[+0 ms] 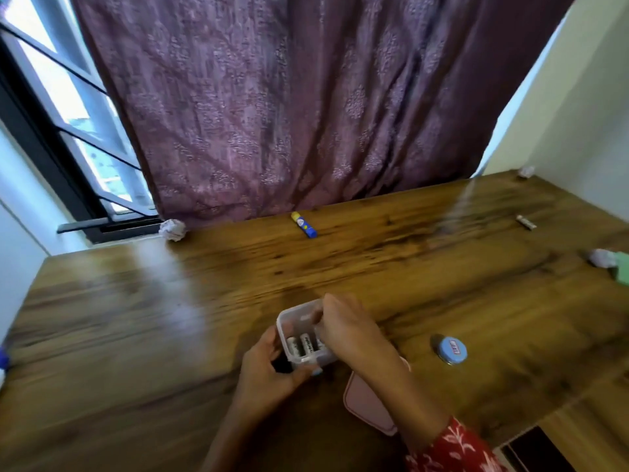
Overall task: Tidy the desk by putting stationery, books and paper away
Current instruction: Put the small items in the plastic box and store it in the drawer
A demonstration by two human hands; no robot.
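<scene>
Clear plastic makes up the small box [304, 335] at the near middle of the wooden counter [136, 318], and through its open top a few batteries [304, 347] show lying side by side. The left hand [269, 369] cups the box's near left corner, fingers curled around its wall to steady it. The right hand [347, 327] reaches over the far rim with its fingers bent down into the box; whether they pinch anything there I cannot tell. Just beside the right forearm lies a pink lid or case [369, 407], partly hidden under the arm.

Further out, a round blue tin [451, 349] sits to the right. A yellow-and-blue glue stick [304, 225] lies near the curtain [272, 97] at the far edge. One loose battery [526, 222] rests far right. Crumpled paper balls sit at the far left corner [172, 229], the far right corner [526, 171] and the right edge [600, 258], that last one touching something green [623, 270].

Judging by this spread, the tidying is partway: some batteries are boxed, while glue, tin, paper and the stray battery are left to do.
</scene>
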